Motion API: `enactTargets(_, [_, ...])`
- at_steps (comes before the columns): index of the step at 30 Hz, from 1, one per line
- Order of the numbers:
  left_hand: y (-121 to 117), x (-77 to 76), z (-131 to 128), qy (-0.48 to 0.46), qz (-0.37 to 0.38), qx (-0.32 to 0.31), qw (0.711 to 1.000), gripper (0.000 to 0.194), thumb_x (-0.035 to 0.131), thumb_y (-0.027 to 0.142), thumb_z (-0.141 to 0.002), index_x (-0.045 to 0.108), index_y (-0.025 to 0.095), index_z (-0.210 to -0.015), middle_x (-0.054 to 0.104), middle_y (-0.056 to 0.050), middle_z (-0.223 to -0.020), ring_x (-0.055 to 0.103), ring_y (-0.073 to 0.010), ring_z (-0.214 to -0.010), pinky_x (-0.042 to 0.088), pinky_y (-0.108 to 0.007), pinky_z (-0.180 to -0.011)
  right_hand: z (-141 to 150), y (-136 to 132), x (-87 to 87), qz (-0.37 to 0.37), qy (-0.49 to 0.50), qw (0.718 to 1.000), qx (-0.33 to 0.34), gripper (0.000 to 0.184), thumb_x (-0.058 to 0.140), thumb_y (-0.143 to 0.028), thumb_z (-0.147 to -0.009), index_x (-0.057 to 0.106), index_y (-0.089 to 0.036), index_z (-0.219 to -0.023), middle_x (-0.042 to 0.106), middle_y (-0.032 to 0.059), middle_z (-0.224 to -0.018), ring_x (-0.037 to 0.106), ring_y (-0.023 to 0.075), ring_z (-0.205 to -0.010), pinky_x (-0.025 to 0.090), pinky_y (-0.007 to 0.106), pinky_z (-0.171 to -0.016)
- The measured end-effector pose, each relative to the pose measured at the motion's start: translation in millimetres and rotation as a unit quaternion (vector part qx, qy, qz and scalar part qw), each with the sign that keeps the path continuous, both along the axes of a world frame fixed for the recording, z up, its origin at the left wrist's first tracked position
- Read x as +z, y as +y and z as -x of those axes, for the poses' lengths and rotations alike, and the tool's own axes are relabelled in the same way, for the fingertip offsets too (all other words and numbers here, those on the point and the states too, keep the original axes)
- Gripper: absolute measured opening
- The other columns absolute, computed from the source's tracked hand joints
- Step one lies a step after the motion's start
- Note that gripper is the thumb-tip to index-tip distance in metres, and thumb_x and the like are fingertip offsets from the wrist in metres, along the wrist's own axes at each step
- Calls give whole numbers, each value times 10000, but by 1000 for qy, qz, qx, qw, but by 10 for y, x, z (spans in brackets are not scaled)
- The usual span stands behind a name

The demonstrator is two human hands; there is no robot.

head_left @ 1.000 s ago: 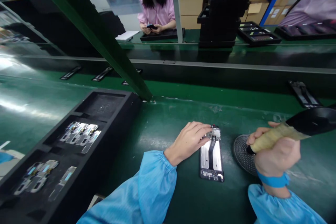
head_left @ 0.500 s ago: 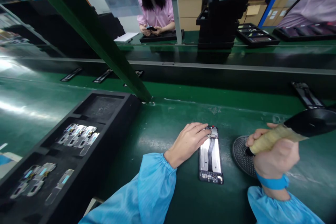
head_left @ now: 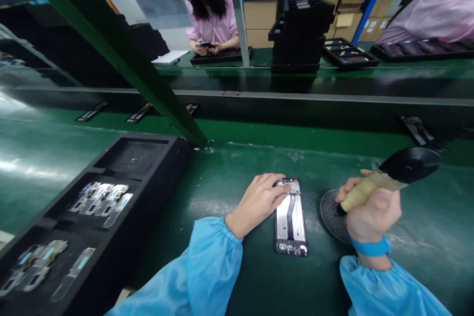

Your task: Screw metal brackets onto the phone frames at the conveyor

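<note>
An opened phone body (head_left: pixel 290 219) lies flat on the green bench, its inner frame and a dark flex strip facing up. My left hand (head_left: pixel 257 202) rests on its upper left corner, fingers curled down and pressing a small part at the top end. My right hand (head_left: pixel 371 212) is closed around an electric screwdriver (head_left: pixel 387 176) with a tape-wrapped grip and a black body. The tool's tip points down onto a round dark screw dish (head_left: pixel 333 210) just right of the phone.
A black foam tray (head_left: pixel 146 158) at my left holds several small metal parts (head_left: pixel 101 197) in its pockets. A green slanted post (head_left: pixel 122 54) stands behind it. More phone bodies (head_left: pixel 416 130) lie on the belt beyond. A person in pink (head_left: pixel 213 15) works across the line beside stacked black trays (head_left: pixel 299 32).
The view has drifted, so everything sits slightly left and lower in frame. Both hands keep their places: the left on the phone's top end, the right with the screwdriver at the dish.
</note>
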State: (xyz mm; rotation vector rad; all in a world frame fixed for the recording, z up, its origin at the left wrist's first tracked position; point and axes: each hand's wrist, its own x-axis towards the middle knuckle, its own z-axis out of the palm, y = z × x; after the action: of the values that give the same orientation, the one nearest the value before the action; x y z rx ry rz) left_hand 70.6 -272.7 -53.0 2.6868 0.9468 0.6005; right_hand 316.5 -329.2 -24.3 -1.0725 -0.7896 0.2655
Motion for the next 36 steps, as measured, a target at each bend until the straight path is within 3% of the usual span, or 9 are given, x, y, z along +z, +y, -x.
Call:
enactTargets(4, [27,50,8,1,21,-27,999,263,608,358,-1178,835,272,-1279,742,-92,-1453,689,-280,-1258,586,-446,-996,36,-4,39,0,15,1000,6,557,657,-756,-1001,638,-200,-1030,624,-20,-607,537,186,-357,431,291,-320])
enactTargets(12, [-350,37,-12,-51,70,-104,991,196,668,356,-1151,825,261,-1220,737,-97,-1338,672,-251,-1141,516,-407,-961,35,-63,58,-9,-20,1000,-2,493,574,-702,-1034,631,-213,-1037,613,-33,-602,536,183,-361,433,291,-335])
enactTargets(17, [-409,27,-79,-41,71,-146,986,146,703,313,-1113,815,243,-1176,727,-99,-1330,660,-257,-1125,495,-404,-948,47,-60,39,-17,-34,999,-8,454,516,-640,-1057,632,-200,-1047,613,-20,-605,524,198,-359,425,315,-329])
enactTargets(23, [-413,45,-100,-22,63,-155,986,165,710,348,-1122,826,266,-1206,724,-88,-1334,655,-252,-1153,494,-403,-967,-10,-137,121,-17,-17,1000,7,512,559,-725,-976,676,-234,-1065,601,-13,-618,498,198,-381,407,326,-341])
enactTargets(27, [-410,45,-111,-20,56,-158,986,189,734,384,-1114,838,265,-1218,719,-90,-1322,657,-246,-1151,497,-394,-948,36,-257,164,-34,-16,999,38,619,511,-846,-975,676,-272,-1135,604,-3,-661,539,226,-427,494,391,-398])
enactTargets(32, [-402,50,-123,-11,50,-157,986,202,743,398,-1109,838,265,-1227,727,-88,-1326,654,-258,-1126,488,-405,-923,278,-234,143,-16,-5,992,124,462,582,-684,-960,678,-268,-1134,624,-18,-639,545,218,-412,491,366,-403])
enactTargets(36, [-408,66,-122,-1,54,-156,986,196,736,400,-1114,842,272,-1218,729,-88,-1329,651,-258,-1126,484,-405,-934,351,-166,123,-9,6,993,118,465,593,-695,-946,671,-256,-1078,616,-28,-598,508,201,-381,452,331,-375])
